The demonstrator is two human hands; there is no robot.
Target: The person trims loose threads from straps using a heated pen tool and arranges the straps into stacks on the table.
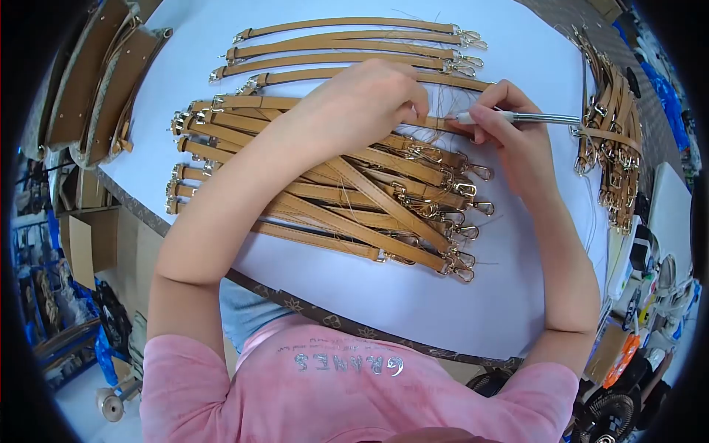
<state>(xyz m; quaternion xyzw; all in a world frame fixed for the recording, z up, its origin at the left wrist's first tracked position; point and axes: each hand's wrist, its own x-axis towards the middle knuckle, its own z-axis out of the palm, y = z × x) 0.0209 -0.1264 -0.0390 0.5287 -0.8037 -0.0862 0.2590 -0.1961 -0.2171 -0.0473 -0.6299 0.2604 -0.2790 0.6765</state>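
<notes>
My left hand (373, 100) reaches across the pile of straps, its fingers curled and pinching near the end of a tan leather strap (437, 123). In my right hand (509, 122) is a pen-shaped tool (543, 117) with a white front part and a silver shaft. Its tip points left at the strap, close to my left fingers. Loose threads stick out around that spot. Under my left forearm lies a crossed pile of tan straps (354, 196) with metal snap hooks and buckles.
Several straps (347, 37) lie in rows at the far side of the white table (473, 310). A bundle of straps (617, 140) hangs over the right edge. Brown bag pieces (92, 81) stand at the left. A black fan (609, 410) sits below right.
</notes>
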